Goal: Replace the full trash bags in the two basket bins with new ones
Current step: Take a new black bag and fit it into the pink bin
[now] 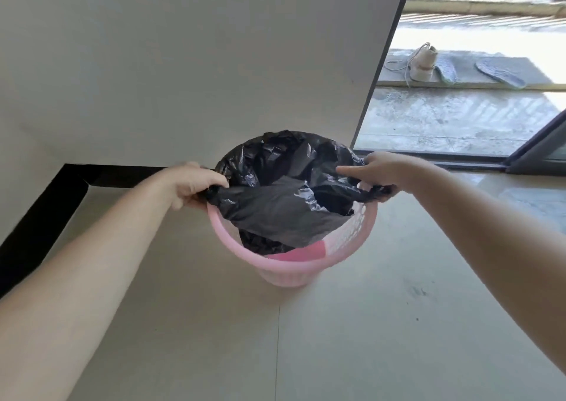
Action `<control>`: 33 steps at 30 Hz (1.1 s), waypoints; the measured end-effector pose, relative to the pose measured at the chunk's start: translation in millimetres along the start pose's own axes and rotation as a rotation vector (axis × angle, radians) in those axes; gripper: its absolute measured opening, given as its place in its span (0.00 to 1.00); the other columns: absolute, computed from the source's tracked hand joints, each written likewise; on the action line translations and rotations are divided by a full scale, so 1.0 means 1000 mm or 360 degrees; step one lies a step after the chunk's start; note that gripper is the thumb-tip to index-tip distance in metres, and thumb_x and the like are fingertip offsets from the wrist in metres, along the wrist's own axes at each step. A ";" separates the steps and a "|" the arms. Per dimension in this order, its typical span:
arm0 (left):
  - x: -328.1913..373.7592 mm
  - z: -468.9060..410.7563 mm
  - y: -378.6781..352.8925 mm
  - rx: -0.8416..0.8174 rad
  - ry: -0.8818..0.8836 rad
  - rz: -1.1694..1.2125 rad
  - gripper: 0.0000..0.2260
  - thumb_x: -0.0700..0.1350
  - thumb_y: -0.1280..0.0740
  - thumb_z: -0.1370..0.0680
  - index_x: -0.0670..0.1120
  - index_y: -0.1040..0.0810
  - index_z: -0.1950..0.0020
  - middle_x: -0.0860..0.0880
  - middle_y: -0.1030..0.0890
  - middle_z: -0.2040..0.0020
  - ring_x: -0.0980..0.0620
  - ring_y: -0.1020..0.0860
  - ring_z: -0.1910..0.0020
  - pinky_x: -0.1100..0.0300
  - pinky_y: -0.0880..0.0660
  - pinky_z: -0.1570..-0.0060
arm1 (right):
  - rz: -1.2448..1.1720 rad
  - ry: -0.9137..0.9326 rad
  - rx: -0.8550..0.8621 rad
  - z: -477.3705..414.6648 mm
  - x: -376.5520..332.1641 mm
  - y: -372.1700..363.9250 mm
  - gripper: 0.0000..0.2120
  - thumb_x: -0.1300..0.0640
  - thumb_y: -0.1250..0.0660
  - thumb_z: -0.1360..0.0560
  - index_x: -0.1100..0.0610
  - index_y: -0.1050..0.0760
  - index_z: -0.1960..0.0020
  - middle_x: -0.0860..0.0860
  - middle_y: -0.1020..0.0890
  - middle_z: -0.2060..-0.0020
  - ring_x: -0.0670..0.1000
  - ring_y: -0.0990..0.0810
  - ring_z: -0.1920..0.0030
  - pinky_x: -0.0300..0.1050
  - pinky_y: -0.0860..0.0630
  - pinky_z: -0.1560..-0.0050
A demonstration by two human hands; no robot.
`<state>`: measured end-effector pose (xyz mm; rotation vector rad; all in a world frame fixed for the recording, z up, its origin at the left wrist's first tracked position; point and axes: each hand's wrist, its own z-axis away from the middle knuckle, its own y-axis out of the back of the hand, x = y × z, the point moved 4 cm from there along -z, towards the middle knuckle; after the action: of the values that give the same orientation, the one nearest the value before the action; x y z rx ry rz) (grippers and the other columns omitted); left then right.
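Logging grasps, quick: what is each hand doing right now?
Left hand: closed, holding the black trash bag edge.
Right hand: closed on the bag's opposite edge.

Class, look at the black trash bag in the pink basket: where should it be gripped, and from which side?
Grip the black trash bag at its bunched top edge, from the two opposite sides, as the left hand and right hand do. The near edge sags inside the pink basket, so spreading outward should open it over the rim.
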<state>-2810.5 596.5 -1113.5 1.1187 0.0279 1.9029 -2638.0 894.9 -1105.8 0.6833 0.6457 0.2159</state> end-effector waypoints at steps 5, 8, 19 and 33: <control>-0.001 0.008 0.009 0.0364 -0.0181 0.0767 0.08 0.32 0.33 0.30 0.44 0.25 0.64 0.45 0.24 0.66 0.48 0.25 0.69 0.61 0.27 0.71 | -0.0858 0.0052 0.0058 0.004 0.006 -0.014 0.29 0.37 0.28 0.28 0.63 0.21 0.45 0.59 0.15 0.51 0.56 0.13 0.59 0.50 0.16 0.58; -0.016 0.017 0.005 0.0583 -0.0100 0.1030 0.08 0.32 0.38 0.40 0.44 0.30 0.68 0.47 0.28 0.67 0.47 0.29 0.68 0.59 0.33 0.67 | -0.1173 0.0039 0.0138 0.012 0.016 -0.031 0.26 0.39 0.27 0.28 0.62 0.19 0.46 0.56 0.14 0.51 0.53 0.13 0.58 0.47 0.16 0.57; -0.079 0.031 -0.036 0.1131 0.0020 0.0867 0.09 0.47 0.44 0.18 0.46 0.27 0.50 0.44 0.21 0.56 0.43 0.22 0.61 0.51 0.22 0.57 | -0.0625 -0.0002 0.0471 0.020 0.072 -0.075 0.10 0.57 0.46 0.18 0.59 0.27 0.46 0.59 0.19 0.52 0.56 0.18 0.64 0.46 0.20 0.69; -0.077 0.047 -0.043 0.1525 -0.0526 0.0494 0.26 0.59 0.43 0.24 0.40 0.26 0.37 0.38 0.25 0.39 0.39 0.28 0.38 0.48 0.32 0.35 | -0.1018 -0.0011 0.0474 -0.003 0.052 -0.065 0.25 0.51 0.37 0.27 0.56 0.31 0.31 0.57 0.19 0.43 0.55 0.16 0.51 0.50 0.19 0.48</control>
<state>-2733.8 550.2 -1157.0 2.1639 0.6726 1.9691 -2600.6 867.1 -1174.4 0.7263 0.8666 -0.4828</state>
